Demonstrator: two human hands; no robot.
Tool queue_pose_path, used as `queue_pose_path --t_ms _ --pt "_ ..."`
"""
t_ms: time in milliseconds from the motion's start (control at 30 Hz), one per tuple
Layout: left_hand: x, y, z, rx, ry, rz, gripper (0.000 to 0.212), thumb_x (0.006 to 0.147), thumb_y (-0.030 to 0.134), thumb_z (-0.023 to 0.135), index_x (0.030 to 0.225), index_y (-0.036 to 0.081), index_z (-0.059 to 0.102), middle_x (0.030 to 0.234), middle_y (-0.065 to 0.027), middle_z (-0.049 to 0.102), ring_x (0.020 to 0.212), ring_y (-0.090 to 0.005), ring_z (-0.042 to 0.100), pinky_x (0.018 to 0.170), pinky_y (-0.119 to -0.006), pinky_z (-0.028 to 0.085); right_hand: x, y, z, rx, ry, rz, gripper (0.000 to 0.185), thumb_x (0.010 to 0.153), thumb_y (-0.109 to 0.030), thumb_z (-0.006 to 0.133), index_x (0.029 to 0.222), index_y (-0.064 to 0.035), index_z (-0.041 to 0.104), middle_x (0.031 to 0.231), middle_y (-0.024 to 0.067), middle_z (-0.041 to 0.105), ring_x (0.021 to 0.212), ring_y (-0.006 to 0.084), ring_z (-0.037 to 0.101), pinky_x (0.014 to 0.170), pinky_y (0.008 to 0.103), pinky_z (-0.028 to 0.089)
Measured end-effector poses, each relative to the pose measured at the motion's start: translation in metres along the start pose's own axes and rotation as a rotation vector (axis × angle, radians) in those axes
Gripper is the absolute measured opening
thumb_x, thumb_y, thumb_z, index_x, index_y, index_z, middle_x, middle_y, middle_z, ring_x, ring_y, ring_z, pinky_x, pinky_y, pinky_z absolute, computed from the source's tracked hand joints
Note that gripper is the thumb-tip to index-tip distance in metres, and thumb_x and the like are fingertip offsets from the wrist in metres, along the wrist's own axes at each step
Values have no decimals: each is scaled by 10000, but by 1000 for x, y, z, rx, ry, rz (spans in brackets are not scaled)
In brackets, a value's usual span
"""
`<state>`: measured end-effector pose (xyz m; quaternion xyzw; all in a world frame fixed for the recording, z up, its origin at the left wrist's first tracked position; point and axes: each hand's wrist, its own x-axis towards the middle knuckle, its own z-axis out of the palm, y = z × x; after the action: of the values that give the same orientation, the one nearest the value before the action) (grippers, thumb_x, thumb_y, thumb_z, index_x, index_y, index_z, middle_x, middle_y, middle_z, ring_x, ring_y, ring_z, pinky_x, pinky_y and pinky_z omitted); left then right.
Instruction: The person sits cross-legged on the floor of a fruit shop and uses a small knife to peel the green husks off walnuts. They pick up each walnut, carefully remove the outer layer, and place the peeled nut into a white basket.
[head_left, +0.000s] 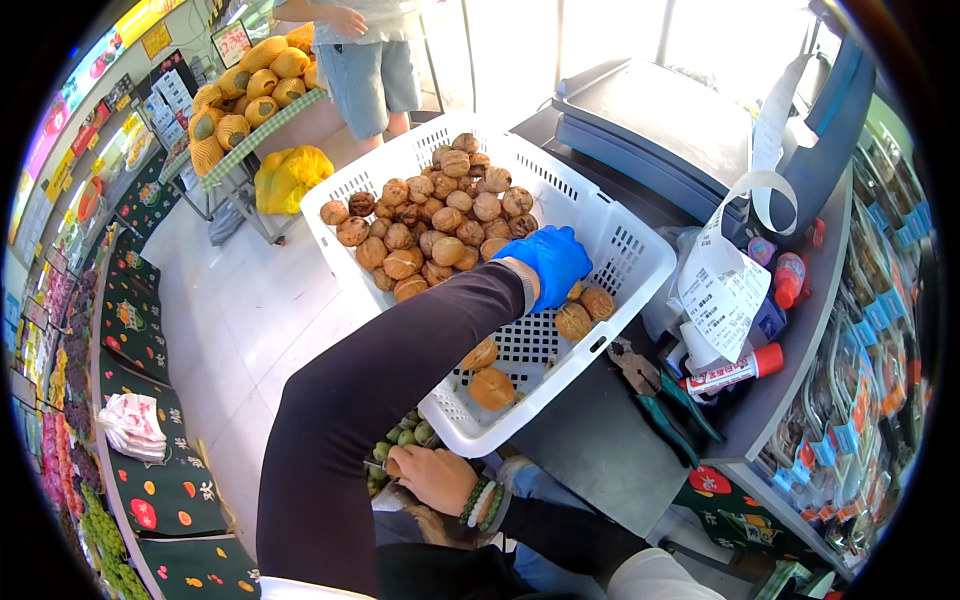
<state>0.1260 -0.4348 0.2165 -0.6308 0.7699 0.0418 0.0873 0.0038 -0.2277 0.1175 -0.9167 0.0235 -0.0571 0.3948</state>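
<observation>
My left hand (551, 266), in a blue glove, is inside a white perforated plastic basket (634, 259), with its fingers curled down. Whatever lies under those fingers is hidden. Many brown walnuts (448, 251) are heaped at the basket's far left, and a few walnuts (574, 321) lie just below the glove. Two more walnuts (492, 388) rest near the basket's front corner. My bare right hand (435, 476), wearing beaded bracelets, is low beside small green round fruit (409, 436). Its fingers bend around something brown at their tips, too little visible to name.
Right of the basket, green-handled pliers (667, 405) lie on the dark counter, near a red-capped tube (739, 369) and a printed paper strip (724, 300). A weighing scale (660, 120) stands behind. Another person (367, 67) is beside netted yellow melons (262, 82).
</observation>
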Motion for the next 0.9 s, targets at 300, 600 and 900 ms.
queue_pose_path --t_ms 300,600,900 --pt "-148 2 -75 -640 542 -15 444 766 65 656 1204 77 584 1181 -128 583 1135 -253 570 1000 -361 441 3 10 -14 -43 -69 164 188 875 -227 559 1020 -108 549 800 144 660 750 361 652 640 493 504" --pt "-367 118 66 -1542 931 -481 679 763 156 731 1371 3 469 1354 -79 503 1245 -187 488 1085 -321 338 -4 1 -12 156 155 -2 268 812 -125 673 1052 -34 595 879 197 644 814 384 637 704 421 507" --pt "-369 157 143 -1819 981 -611 550 848 8 649 1360 40 449 1314 -64 520 1202 -151 504 1013 -308 401 -21 -43 -21 490 246 -138 289 812 -10 711 1085 -21 615 931 107 714 876 171 699 789 282 532"
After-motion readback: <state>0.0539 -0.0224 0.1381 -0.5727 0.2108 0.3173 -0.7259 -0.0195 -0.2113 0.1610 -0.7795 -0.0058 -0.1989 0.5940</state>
